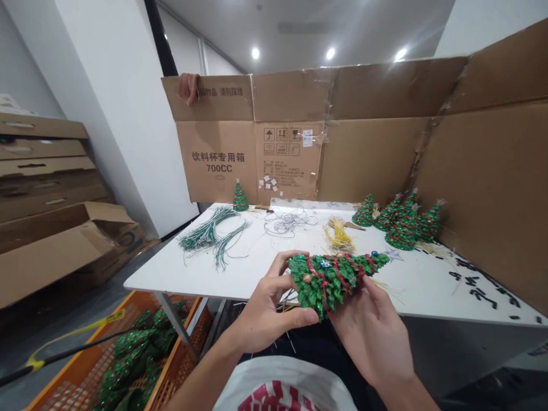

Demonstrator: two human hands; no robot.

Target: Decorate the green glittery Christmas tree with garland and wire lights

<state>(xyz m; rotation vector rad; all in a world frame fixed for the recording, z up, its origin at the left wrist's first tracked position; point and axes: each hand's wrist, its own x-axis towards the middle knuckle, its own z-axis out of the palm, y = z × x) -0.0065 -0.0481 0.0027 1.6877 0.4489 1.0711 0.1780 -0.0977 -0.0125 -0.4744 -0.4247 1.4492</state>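
I hold a small green Christmas tree (334,278) with red garland and a silver star, lying on its side over the near edge of the white table (180,274). My left hand (268,305) grips its base, thumb and fingers curled round it. My right hand (374,328) cups the tree from below and behind, fingers closed on it. Thin wires hang from under the tree's base.
On the table lie green wire bundles (212,231), silver wires (286,221), yellow wires (340,234), a lone small tree (240,197) and a cluster of finished trees (402,222). Cardboard walls (377,154) enclose the table. An orange crate (64,388) with green trees sits on the floor at left.
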